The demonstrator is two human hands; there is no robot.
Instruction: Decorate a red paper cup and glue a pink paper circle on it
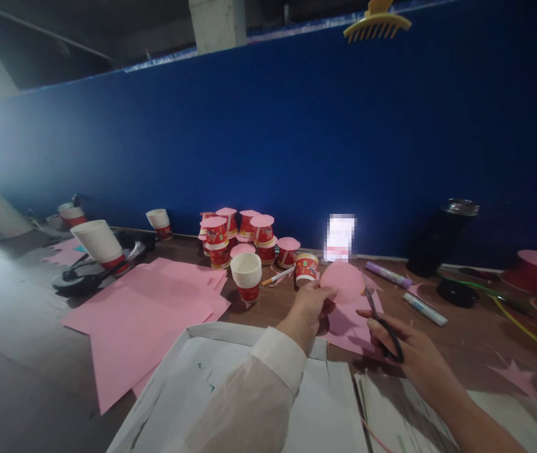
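Pinched in my left hand is a round pink paper disc, held up over the table by its left edge. My right hand has its fingers around the handles of dark scissors, whose blades point up at the disc's right edge. Beneath both hands lies a sheet of pink paper. A red paper cup rests just behind my left hand. To the left stands a white and red paper cup, and behind it several red cups are stacked with pink discs on top.
Large pink sheets cover the left of the table. A white box lid lies under my left forearm. A purple tube, a white marker and a black flask are at the right, before the blue partition.
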